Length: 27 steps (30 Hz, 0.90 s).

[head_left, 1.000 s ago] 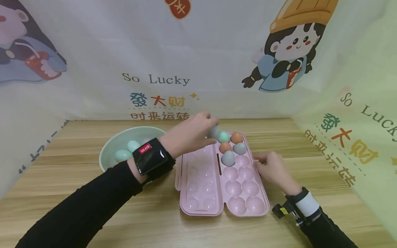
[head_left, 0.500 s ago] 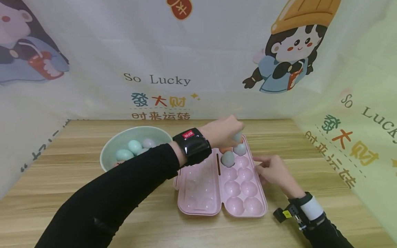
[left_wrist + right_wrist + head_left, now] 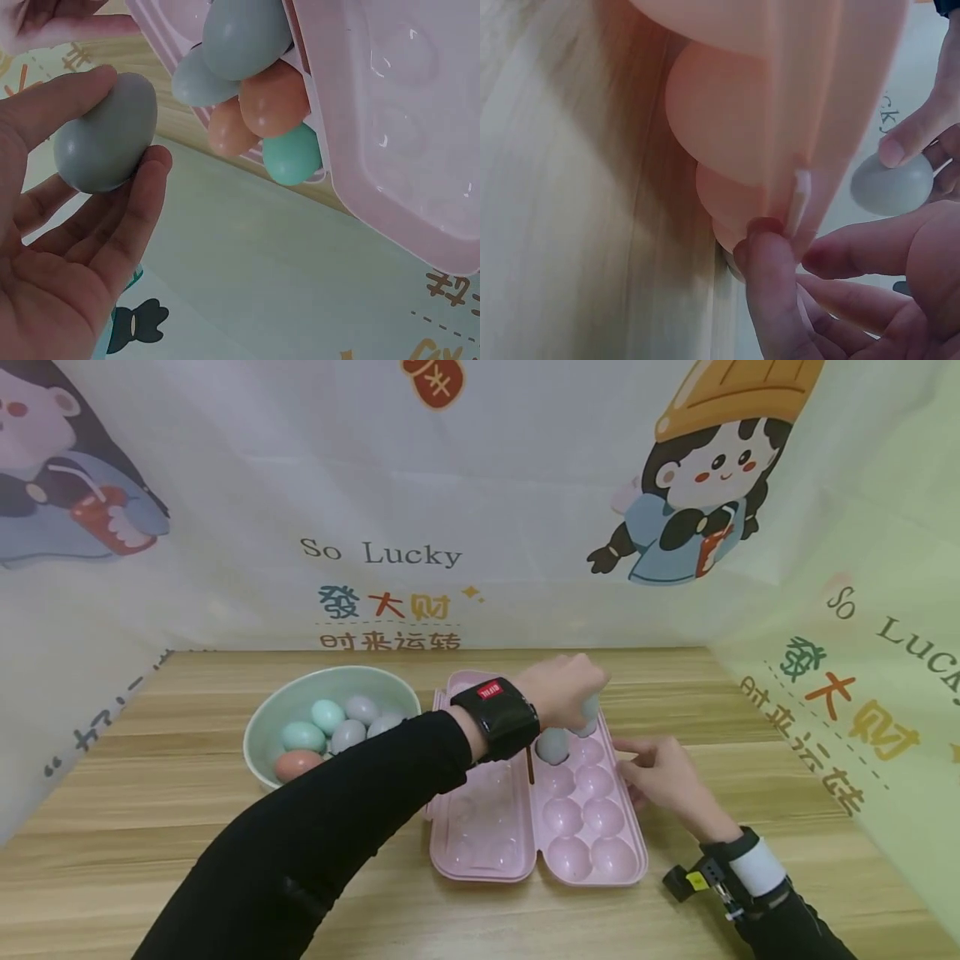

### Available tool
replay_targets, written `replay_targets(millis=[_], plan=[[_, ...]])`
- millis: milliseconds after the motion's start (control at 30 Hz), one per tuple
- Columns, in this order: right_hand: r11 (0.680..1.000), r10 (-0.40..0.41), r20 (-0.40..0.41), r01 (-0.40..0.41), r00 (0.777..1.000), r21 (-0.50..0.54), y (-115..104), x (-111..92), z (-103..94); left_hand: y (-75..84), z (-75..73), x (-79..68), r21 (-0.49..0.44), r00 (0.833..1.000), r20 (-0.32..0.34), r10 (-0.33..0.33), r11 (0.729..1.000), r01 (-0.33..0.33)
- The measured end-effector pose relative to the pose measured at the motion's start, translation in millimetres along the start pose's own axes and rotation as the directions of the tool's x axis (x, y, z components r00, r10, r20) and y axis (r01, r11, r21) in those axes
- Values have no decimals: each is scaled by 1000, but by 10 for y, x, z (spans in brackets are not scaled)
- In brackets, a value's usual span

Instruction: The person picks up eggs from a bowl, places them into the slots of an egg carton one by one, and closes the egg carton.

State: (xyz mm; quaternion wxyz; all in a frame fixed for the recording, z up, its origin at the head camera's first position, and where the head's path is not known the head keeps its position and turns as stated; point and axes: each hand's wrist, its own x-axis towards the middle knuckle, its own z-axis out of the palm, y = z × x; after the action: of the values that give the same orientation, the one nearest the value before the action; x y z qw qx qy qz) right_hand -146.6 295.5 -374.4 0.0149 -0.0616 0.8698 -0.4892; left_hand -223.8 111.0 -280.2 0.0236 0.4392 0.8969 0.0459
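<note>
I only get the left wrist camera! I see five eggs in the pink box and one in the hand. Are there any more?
Observer: Yes, the head view shows a pale green bowl with eggs in it, left of the pink box.
Operator: Ooh, any brown ones?
Observer: One reddish-brown egg shows; a black sleeve hides part of the bowl.
Operator: What's on the left wrist?
Observer: A black band with a small red label.

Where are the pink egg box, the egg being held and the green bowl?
Pink egg box (image 3: 602, 816), head view: an empty hollow.
Held egg (image 3: 109, 139), left wrist view: middle of its shell.
Green bowl (image 3: 330, 683), head view: inner far wall.
</note>
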Motion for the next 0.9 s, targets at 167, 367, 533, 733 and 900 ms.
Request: replay_targets(millis=[167,367,533,733,900], plan=[[999,32,18,-32,999,5,26,-5,-17,42,103,85,63,1000,0,22,998,-21],[998,60,15,-60,998,-6,30,-5,-21,74,204,138,137,999,21,27,990,-29],[997,71,19,-72,997,3,15,-11,-18,88,257,150,164,999,35,34,986,-39],[997,70,14,-70,997,17,20,-14,-18,94,322,170,153,997,51,49,987,-56],[997,76,8,-76,997,15,41,-15,-19,91,385,197,216,996,36,75,973,-82]])
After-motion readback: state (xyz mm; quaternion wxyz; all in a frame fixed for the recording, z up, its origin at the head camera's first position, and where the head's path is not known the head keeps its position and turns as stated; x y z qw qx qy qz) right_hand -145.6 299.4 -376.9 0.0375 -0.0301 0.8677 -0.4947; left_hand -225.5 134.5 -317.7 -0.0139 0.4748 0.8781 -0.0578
